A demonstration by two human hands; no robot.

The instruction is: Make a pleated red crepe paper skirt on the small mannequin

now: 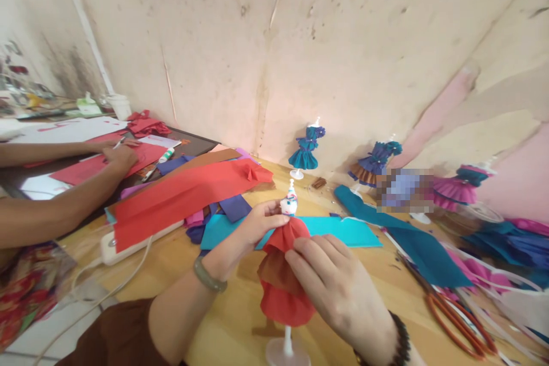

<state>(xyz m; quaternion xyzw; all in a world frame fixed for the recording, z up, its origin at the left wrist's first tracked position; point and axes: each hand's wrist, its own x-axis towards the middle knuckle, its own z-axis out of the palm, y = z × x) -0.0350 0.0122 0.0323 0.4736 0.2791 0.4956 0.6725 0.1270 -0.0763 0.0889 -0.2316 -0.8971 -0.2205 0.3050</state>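
In the head view a miniature dress form (pixel 289 205) stands upright on a round white base. It wears a tiered skirt (pixel 285 303) of red and brown crepe-like layers. My left hand (pixel 257 223) is closed round the form's upper body, thumb across its front. On the right side of the top red layer, my right hand (pixel 328 271) pinches the material, its fingertips partly hidden behind the knuckles. Behind the form lies a flat turquoise strip (pixel 351 231).
Dressed forms (pixel 304 148) stand along the wall. Orange-handled scissors (pixel 458 320) lie at right. A red sheet (pixel 184 200) covers part of a white power strip (pixel 128 247). At left, another person's hands (pixel 122 154) hold a pen over red material.
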